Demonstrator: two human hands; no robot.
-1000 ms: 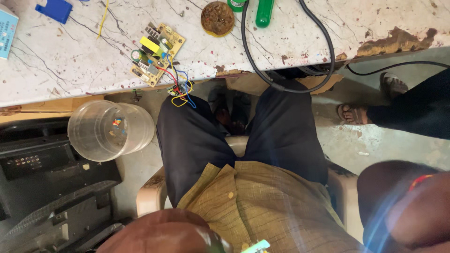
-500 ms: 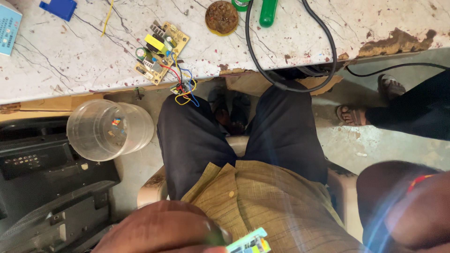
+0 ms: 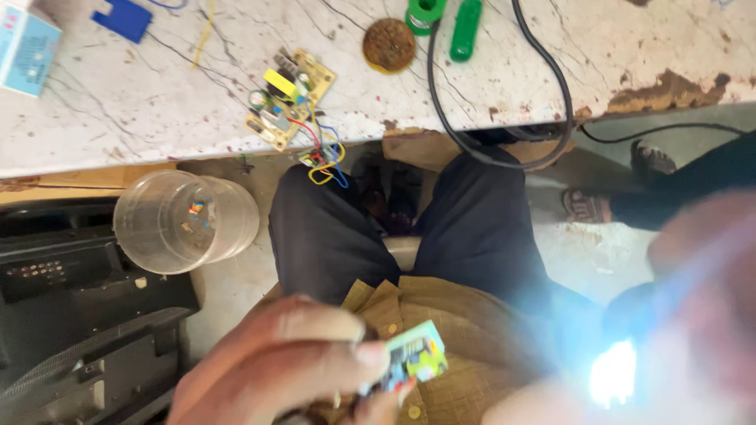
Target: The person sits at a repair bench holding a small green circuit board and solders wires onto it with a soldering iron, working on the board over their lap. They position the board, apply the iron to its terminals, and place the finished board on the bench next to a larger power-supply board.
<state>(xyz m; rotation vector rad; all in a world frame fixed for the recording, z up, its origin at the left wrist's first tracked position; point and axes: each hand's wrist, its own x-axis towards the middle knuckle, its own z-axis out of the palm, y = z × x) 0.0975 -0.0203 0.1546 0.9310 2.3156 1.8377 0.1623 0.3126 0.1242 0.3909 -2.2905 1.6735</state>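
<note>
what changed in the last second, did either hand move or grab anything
The left hand has risen further into view, lifting the small green board it pinches up over the lap; earlier only the board's edge peeked in at the bottom. The right hand has come closer to the camera, now a large blur with a bright glare. Nothing was let go. The circuit board on the table, the clear jar and the black cable stayed put.

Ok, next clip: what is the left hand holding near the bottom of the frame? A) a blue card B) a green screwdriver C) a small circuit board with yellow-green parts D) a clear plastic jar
C: the left hand pinches a small circuit board between its fingertips, above the lap, while the clear plastic jar stands apart on the floor at left.
</note>
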